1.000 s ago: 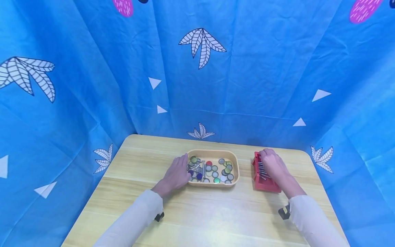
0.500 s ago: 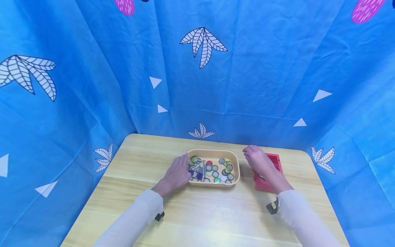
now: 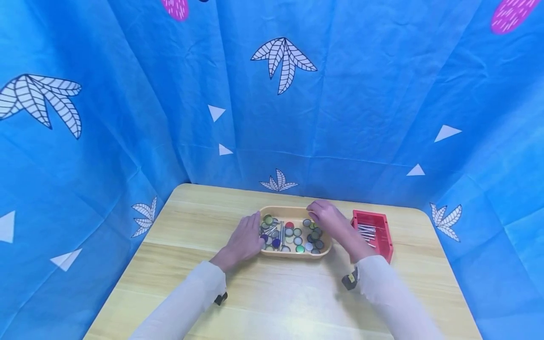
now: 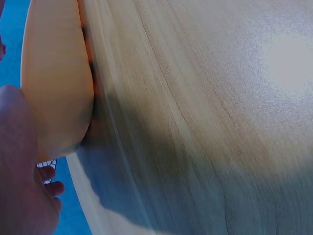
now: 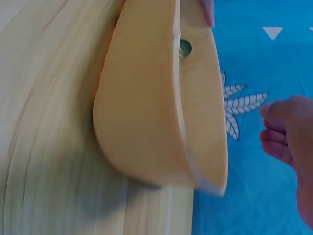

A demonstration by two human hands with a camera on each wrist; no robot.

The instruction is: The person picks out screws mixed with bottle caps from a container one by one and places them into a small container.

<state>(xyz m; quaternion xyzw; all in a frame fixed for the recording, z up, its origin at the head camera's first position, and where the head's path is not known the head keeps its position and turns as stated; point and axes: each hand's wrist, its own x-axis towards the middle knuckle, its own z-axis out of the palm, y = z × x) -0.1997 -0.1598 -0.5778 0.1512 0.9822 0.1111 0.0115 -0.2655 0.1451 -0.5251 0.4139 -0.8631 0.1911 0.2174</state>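
Note:
A light orange tray (image 3: 293, 255) holds several bottle caps (image 3: 297, 241) and a few long metal screws (image 3: 282, 233), the latter toward its left side. My left hand (image 3: 243, 240) holds the tray's left end; in the left wrist view the thumb lies at the rim, with the other fingers beyond the end wall. Over the tray's far right part is my right hand (image 3: 330, 219), fingers loosely bent. In the right wrist view this hand (image 5: 293, 139) appears apart from the tray wall (image 5: 142, 93), and nothing shows between thumb and fingers.
A red box (image 3: 385, 245) stands right of the tray, with several metal screws (image 3: 366, 231) lying inside. Both stand on a wooden table (image 3: 272, 297). Behind and around the table hangs a blue patterned cloth (image 3: 361, 94).
My right hand has left the red box and moved left to the tray, so the screws in the box now show. My left hand has stayed at the tray's left end.

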